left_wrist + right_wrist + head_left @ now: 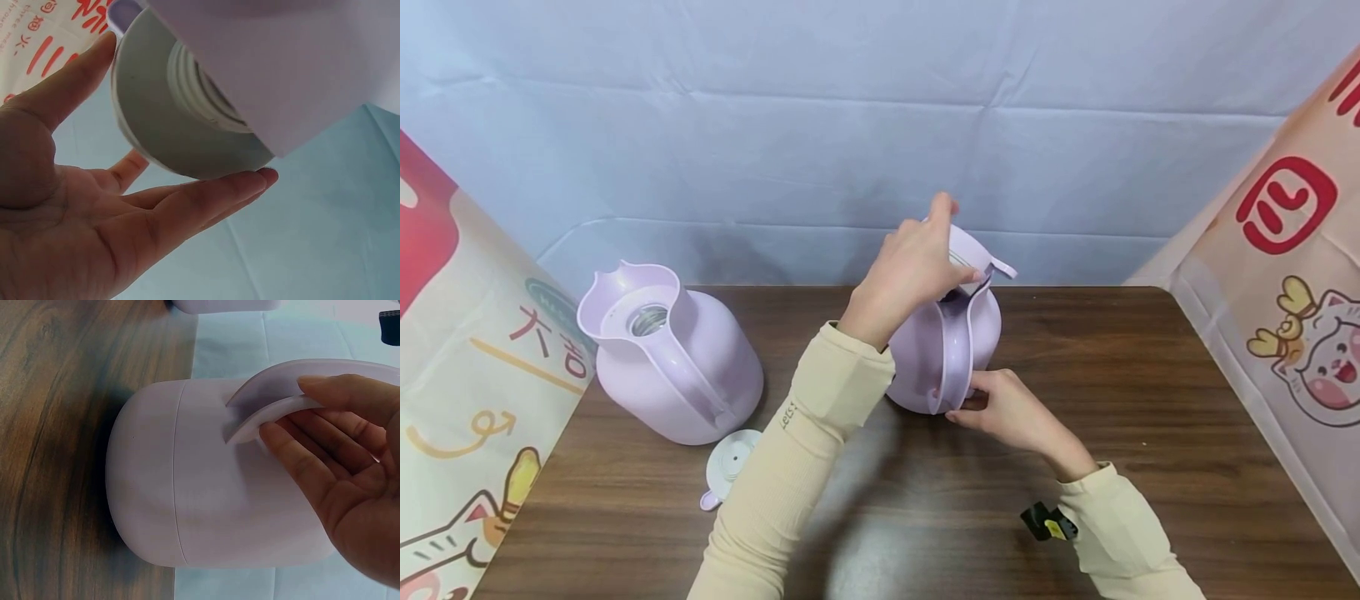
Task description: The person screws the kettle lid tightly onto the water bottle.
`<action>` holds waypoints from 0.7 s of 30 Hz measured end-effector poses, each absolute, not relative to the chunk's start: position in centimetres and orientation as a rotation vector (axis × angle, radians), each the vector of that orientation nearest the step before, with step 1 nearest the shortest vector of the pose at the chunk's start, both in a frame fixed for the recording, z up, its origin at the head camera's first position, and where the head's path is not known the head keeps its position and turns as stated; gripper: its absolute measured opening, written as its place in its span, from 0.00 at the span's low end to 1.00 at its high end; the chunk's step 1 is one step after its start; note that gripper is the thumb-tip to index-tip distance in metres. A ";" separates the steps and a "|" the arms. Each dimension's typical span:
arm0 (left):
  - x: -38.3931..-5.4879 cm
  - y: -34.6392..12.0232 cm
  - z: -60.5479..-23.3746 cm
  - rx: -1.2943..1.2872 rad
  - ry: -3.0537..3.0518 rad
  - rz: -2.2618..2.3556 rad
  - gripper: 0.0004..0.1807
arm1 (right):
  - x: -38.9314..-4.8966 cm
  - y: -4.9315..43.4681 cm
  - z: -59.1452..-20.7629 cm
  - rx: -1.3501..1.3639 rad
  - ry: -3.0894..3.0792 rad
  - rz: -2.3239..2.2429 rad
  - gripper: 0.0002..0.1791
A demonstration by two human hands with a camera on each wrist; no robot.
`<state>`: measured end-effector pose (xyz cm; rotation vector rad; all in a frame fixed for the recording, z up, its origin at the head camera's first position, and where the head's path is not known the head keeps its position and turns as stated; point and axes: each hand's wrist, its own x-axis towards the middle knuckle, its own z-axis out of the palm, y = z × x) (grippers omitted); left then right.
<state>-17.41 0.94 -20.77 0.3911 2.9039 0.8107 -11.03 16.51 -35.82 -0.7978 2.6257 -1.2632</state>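
Observation:
A lilac vacuum jug [913, 362] stands upright on the wooden table, its loop handle facing me. My left hand [910, 271] holds a round lid [970, 250] by its rim, with the thumb on one side and the fingers on the other. In the left wrist view the lid [147, 100] shows its pale underside and threaded plug, tilted at the jug's mouth. Down at the handle's lower part, my right hand [1011, 408] pinches the handle [272, 415] between thumb and fingers. Part of the jug's opening is hidden behind my left hand.
A second lilac jug [730, 358] stands to the left, uncovered, its inner neck showing. Beside its base lies another lid [733, 454], partly behind my left sleeve. Printed cloths [1292, 333] hang at both sides, and a pale blue cloth [775, 150] hangs behind the table.

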 end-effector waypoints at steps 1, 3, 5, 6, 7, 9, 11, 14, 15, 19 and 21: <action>-17.4 0.9 -20.7 0.396 2.907 0.805 0.37 | -11.0 16.5 -35.8 -0.799 2.624 -1.265 0.11; -17.4 1.0 -20.4 0.410 2.921 0.777 0.37 | -11.0 16.5 -35.9 -0.802 2.623 -1.270 0.11; -17.4 1.0 -20.1 0.411 2.932 0.746 0.36 | -11.1 16.5 -35.9 -0.806 2.621 -1.273 0.11; -17.4 1.1 -19.9 0.411 2.937 0.729 0.35 | -11.1 16.5 -35.9 -0.806 2.620 -1.276 0.11; -17.4 1.1 -19.8 0.412 2.943 0.710 0.35 | -11.1 16.5 -35.9 -0.807 2.620 -1.276 0.11; -17.4 1.3 -19.5 0.416 2.951 0.682 0.34 | -11.1 16.5 -35.9 -0.809 2.620 -1.275 0.11; -17.4 1.4 -19.2 0.426 2.954 0.651 0.34 | -11.1 16.5 -35.9 -0.809 2.621 -1.275 0.10; -17.5 1.6 -18.9 0.451 2.953 0.604 0.34 | -11.1 16.5 -35.9 -0.804 2.628 -1.272 0.10; -17.5 1.7 -18.9 0.457 2.953 0.590 0.33 | -11.1 16.5 -35.9 -0.802 2.631 -1.269 0.10; -17.6 1.7 -18.9 0.478 2.960 0.548 0.29 | -11.1 16.5 -35.9 -0.802 2.639 -1.255 0.10; -17.7 1.7 -18.9 0.485 2.972 0.535 0.26 | -11.1 16.6 -36.0 -0.800 2.636 -1.253 0.10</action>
